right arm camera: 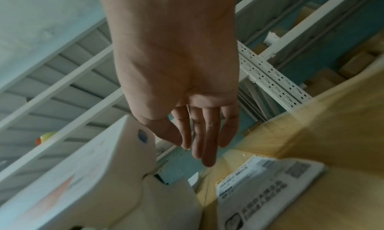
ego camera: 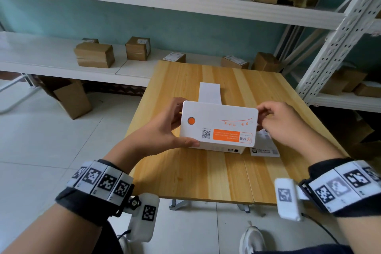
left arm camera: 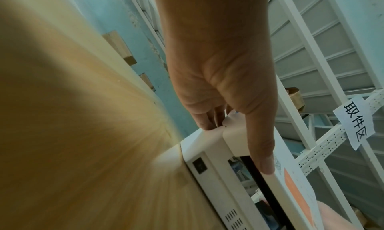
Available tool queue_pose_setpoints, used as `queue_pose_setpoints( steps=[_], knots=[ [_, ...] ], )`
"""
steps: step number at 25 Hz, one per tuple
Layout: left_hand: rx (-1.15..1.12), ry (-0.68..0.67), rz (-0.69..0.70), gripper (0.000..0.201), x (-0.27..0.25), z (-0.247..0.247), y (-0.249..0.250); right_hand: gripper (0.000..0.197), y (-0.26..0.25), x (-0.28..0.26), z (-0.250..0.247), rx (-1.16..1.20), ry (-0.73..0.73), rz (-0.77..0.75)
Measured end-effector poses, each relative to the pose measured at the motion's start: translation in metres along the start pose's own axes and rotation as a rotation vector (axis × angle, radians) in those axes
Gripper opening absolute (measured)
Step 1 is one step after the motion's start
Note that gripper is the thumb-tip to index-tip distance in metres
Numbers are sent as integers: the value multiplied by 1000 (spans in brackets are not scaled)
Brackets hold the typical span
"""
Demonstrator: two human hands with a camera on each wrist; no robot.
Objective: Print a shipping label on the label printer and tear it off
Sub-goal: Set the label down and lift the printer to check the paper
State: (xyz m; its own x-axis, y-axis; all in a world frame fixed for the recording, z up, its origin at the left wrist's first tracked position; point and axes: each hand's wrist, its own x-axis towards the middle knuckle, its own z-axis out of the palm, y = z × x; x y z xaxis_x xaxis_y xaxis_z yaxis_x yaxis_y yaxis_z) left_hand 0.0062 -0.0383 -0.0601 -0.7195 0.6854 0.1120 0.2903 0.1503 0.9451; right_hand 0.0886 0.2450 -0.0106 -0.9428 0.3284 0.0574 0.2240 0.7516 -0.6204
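The label printer [ego camera: 218, 125] sits mid-tabletop [ego camera: 206, 175], lid raised; left hand [ego camera: 165, 130] grips its left edge, right hand [ego camera: 282, 123] hovers relaxed by its right edge. Light, rigid plastic, probably: best held at the lid's sides.

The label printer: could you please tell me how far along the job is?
Done: white paper strip runs into the back of the label printer. In hand: left hand grips its raised lid, right hand touches the lid's other end. Left: closing it, printing and tearing off; no label shows at the front.
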Motion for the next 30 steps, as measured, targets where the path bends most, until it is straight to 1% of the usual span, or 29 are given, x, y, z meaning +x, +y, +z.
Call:
queue_pose_setpoints(
  steps=[2,4,6,9,11,12,14,16,18,20,23,24,25,26,27,29,30],
  knots=[
    [28,8,37,79,3,0,-1,22,-2,6,-4,-99,-50,-88],
    [35,26,75,78,5,1,-2,22,-6,13,-4,-221,-144,-190],
    [41,29,98,77,7,0,-2,17,-8,25,2,-279,-205,-257],
    [35,-5,104,76,6,-2,0,10,-9,46,14,-295,-222,-312],
    [28,-10,113,76,5,-2,2,5,-11,58,16,-375,-243,-368],
    [30,-12,115,76,4,-2,2,8,-13,63,16,-441,-259,-396],
    [29,-17,120,77,5,-2,1,20,-14,71,14,-576,-286,-439],
    [20,-24,118,76,6,-2,1,22,-15,74,13,-658,-296,-477],
    [2,-31,109,75,6,-1,2,25,-17,75,14,-703,-339,-502],
    [-9,-25,109,74,4,-2,4,37,-20,78,18,-727,-374,-502],
    [-8,-36,123,74,4,-3,6,63,-25,87,25,-821,-408,-452],
    [-7,-30,116,74,4,-3,6,66,-26,91,29,-870,-420,-470],
    [-5,-33,104,74,4,-4,5,65,-26,94,32,-903,-432,-489],
    [-3,-37,98,74,4,-2,4,60,-24,95,33,-902,-450,-501],
    [0,-24,102,74,5,-3,3,52,-23,100,33,-848,-460,-506],
    [0,-33,107,74,6,-3,3,43,-14,110,32,-690,-409,-470],
    [0,-47,103,74,6,-2,3,43,-12,114,31,-648,-372,-465]
  ],
)
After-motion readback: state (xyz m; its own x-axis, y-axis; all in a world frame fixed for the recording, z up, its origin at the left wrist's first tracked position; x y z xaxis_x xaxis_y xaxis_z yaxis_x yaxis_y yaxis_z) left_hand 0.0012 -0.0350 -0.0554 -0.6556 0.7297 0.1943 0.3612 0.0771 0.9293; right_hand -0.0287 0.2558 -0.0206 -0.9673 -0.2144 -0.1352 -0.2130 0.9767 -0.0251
